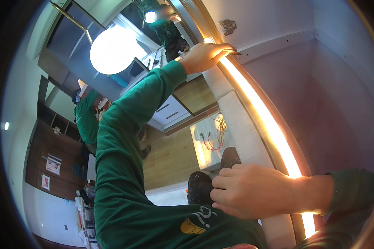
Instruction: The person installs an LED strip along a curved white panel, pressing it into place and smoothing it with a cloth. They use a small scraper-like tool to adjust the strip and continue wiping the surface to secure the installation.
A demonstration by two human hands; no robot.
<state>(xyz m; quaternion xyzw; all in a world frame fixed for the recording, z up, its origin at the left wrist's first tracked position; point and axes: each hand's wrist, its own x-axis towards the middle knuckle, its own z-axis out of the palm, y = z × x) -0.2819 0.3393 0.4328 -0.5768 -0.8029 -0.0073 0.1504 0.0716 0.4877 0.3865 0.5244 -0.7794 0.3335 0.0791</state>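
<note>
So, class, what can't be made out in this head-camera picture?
Head view:
Bare right hand: palm and anything held, hidden by its back.
Bare left hand: fingertip contact, unclear in the glowing curved light strip's glare.
White-and-pink paper sheet on dark brown panel: print too small.

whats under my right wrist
A glowing light strip shows on either side of your right wrist; the stretch directly beneath is covered, so contact can't be told.

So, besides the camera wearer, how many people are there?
2: one person in green at the top, beyond the left hand; another person in green at the left. More may be hidden.
</note>
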